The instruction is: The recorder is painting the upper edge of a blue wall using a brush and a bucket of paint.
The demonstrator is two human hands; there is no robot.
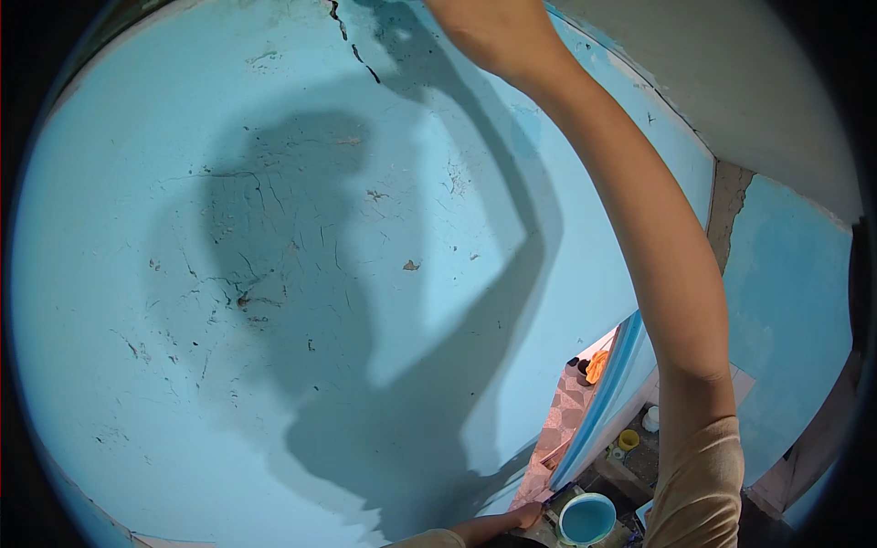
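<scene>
My right arm reaches up along the right side, and my right hand [490, 31] is at the top edge, cut off by the frame. Its fingers, and anything in them, are hidden. Before me stands a light-blue painted wall [384, 233] with cracks, chips and the shadow of my head and arm. Low in the view, my left hand [527, 515] is beside a white bucket [563, 524] of blue paint; its fingers are too small and turned away to read. A dark jagged crack [357, 56] runs down the wall near the top.
A doorway with a blue frame [603, 407] opens at lower right onto a patterned tile floor [567, 404], where an orange cloth [597, 367] lies. A yellow container [628, 440] and a white container [651, 418] stand below. A grey ceiling [747, 75] meets the wall at upper right.
</scene>
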